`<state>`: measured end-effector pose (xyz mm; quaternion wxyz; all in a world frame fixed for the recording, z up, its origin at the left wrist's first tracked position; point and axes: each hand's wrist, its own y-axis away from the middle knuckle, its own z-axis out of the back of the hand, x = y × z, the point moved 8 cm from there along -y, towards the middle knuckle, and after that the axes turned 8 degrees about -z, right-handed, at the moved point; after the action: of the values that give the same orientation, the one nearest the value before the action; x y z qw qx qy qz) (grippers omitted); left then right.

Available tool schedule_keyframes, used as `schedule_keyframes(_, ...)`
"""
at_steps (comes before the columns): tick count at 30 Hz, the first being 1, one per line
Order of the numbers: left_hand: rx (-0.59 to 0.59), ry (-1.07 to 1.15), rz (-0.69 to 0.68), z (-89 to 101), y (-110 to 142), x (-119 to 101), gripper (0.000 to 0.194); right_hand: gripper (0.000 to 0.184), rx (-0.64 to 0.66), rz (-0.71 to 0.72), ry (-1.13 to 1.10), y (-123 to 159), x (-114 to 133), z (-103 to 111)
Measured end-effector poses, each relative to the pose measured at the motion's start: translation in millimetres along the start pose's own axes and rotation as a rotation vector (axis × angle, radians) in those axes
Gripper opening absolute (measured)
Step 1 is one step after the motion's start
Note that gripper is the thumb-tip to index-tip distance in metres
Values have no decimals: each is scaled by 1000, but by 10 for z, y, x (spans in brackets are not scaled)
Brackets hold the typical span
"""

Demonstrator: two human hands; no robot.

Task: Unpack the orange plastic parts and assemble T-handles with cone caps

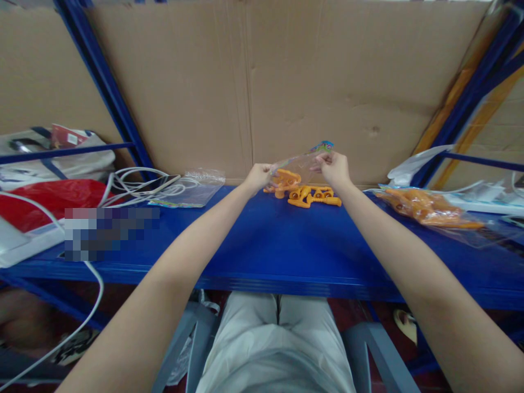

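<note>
My left hand (257, 177) and my right hand (334, 168) both pinch a small clear plastic bag (301, 162) with a coloured top strip, held up over the far part of the blue shelf (262, 245). An orange plastic toy piece (285, 180) sits partly inside the bag's lower end near my left hand. Beneath the bag, more orange toy pieces (315, 197) lie on the shelf. Both hands' fingers are closed on the bag's edges.
A pile of clear bags (192, 188) lies to the left beside white cables (139, 185). A red bag (49, 199) sits at far left. A bag of orange pieces (429, 210) lies at right. Cardboard (286, 82) backs the shelf.
</note>
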<state>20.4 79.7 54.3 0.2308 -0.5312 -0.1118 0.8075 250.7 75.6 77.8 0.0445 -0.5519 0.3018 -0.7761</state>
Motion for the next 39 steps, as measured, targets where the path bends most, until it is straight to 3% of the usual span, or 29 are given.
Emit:
schedule_keyframes(4, -23, -19, -42, 17, 76, -77, 32, 32, -28, 53, 4, 91, 75, 76)
schedule_keyframes(10, -5, 33, -54, -31, 216, -15, 34, 44, -96, 134, 51, 302, 134, 133)
schedule_keyframes(14, -77, 92, -93, 43, 252, -15, 35, 50, -142, 170, 74, 410, 204, 163)
schedule_keyframes(23, -87, 285, -216, 104, 354, -230, 52, 65, -236, 298, 115, 590, 469, 289)
schedule_keyframes(27, -106, 357, -208, 145, 378, -290, 60, 61, -313, 419, 110, 743, 686, 345)
schedule_keyframes(33, -237, 621, -232, 272, 309, -210, 56, 35, -378, 870, -18, 1084, 988, 383)
schedule_keyframes(39, -321, 692, -217, 360, 221, -74, 44, 25, -233, 899, -10, 1077, 933, 295)
